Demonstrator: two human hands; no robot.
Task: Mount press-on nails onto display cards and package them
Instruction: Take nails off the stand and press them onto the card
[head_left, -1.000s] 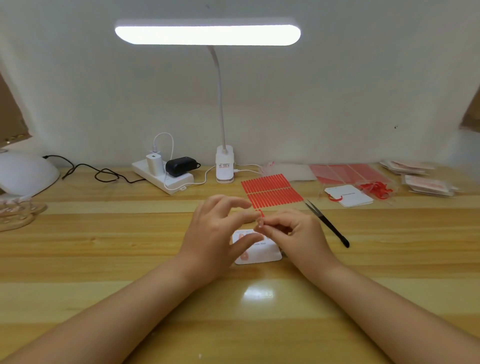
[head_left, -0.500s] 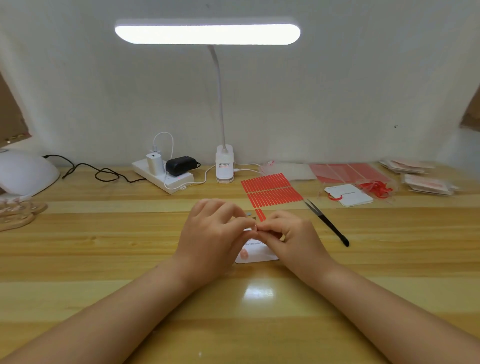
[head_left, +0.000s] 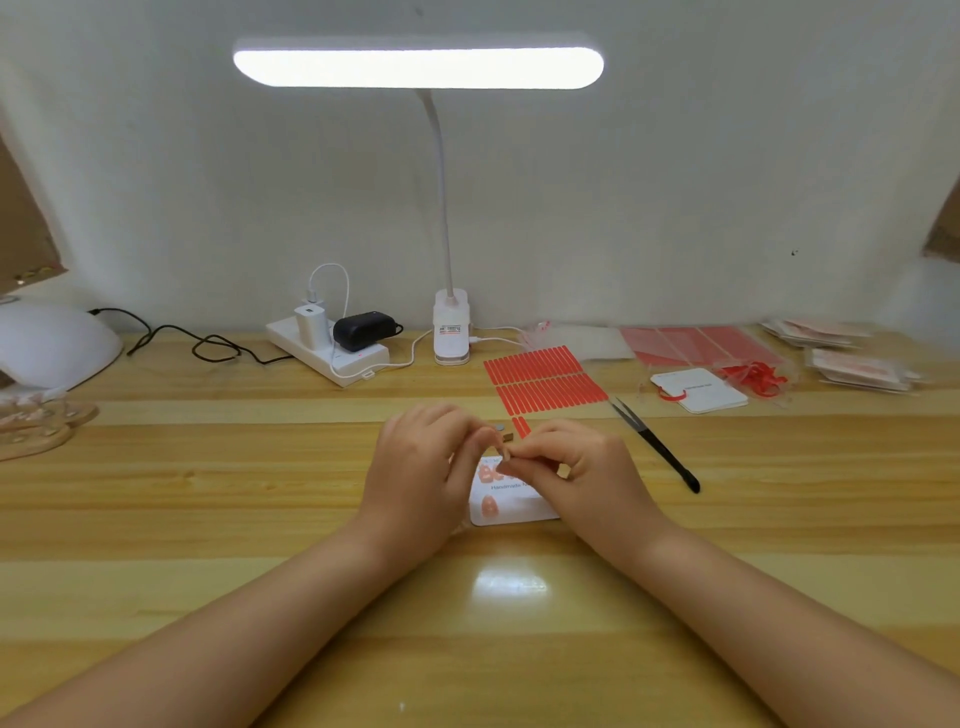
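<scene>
Both hands held at frame centre, fingertips meeting above display card (head_left: 511, 512). Left hand (head_left: 423, 470) and right hand (head_left: 574, 465) both pinched on one small item, likely press-on nail (head_left: 503, 456); detail too small to confirm. Card lies flat on table (head_left: 260, 519), directly below pinch, partly hidden. One nail (head_left: 488, 506) seen mounted at card's lower left. Judged: next move is straight down; right hand nearer unfilled part of card.

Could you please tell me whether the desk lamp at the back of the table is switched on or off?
On. The desk lamp has a bright white glowing bar, and a glare patch shows on the table below.
</scene>
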